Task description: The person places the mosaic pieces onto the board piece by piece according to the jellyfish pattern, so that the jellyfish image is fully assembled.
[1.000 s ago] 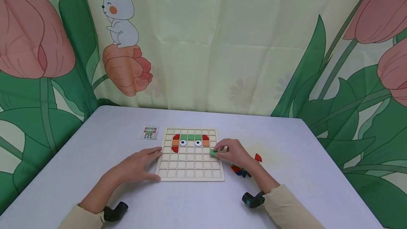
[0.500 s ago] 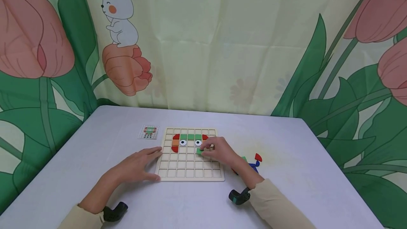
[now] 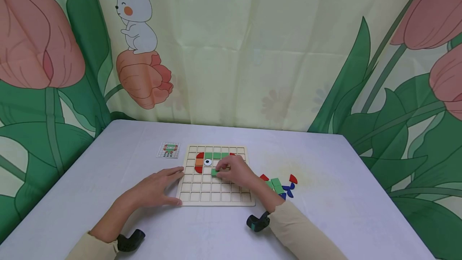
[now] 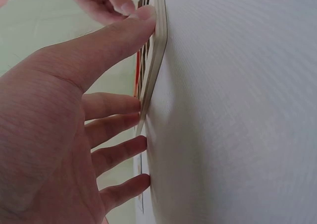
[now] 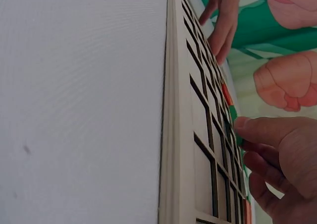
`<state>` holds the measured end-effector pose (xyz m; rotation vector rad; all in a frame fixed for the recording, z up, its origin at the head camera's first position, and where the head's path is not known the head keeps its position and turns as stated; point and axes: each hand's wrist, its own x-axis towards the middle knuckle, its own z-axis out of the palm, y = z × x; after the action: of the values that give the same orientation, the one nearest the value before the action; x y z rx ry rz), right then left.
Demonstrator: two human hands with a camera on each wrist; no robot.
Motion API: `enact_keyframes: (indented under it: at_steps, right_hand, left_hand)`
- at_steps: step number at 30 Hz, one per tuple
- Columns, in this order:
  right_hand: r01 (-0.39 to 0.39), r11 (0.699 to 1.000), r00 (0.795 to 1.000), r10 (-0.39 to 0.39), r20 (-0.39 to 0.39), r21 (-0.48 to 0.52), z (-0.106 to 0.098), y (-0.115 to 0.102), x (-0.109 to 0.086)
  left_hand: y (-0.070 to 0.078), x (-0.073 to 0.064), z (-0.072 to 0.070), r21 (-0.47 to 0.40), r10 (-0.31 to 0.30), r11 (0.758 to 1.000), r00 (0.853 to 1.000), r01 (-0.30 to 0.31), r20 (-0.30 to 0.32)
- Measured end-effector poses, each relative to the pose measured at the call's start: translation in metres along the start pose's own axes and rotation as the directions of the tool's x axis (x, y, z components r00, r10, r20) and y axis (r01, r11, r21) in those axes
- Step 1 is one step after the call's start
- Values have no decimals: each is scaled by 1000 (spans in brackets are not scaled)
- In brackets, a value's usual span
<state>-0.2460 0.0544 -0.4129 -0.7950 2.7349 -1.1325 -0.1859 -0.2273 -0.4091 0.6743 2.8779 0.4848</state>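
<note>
A pale wooden grid board (image 3: 216,203) lies on the table. My left hand (image 3: 157,187) rests at its left edge, fingers spread; in the left wrist view the thumb (image 4: 143,16) touches the board's rim. Over the board's middle, my right hand (image 3: 234,171) pinches a green square tile (image 3: 214,172) between thumb and fingers. In the grid sit a row of green tiles (image 3: 216,155), an orange square (image 3: 199,162), red rounded pieces (image 3: 198,169) and a round eye tile (image 3: 207,162). The right hand covers cells at the right side, including the second eye.
A small picture card (image 3: 169,150) with a figure on a grid lies behind the left hand. Right of the board are loose green squares (image 3: 278,185), blue pieces (image 3: 290,192) and red pieces (image 3: 293,178), partly behind the right forearm. A printed curtain (image 3: 252,51) hangs behind the table.
My right hand has moved left across the board with the green tile, from its right side to the middle. More of the loose pile now shows. The left hand has stayed put.
</note>
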Motion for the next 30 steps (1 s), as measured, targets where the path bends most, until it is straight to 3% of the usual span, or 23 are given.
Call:
enact_keyframes:
  at_steps: [22, 30]
  right_hand:
    - [1, 999, 999, -3, -46, -34, 19, -13, 18]
    - [6, 1000, 1000, -7, -2, -27, 18, -12, 17]
  left_hand:
    - [0, 0, -1, -24, -1, 1000, 1000, 1, 6]
    - [-1, 0, 0, -10, -8, 1000, 1000, 9, 8]
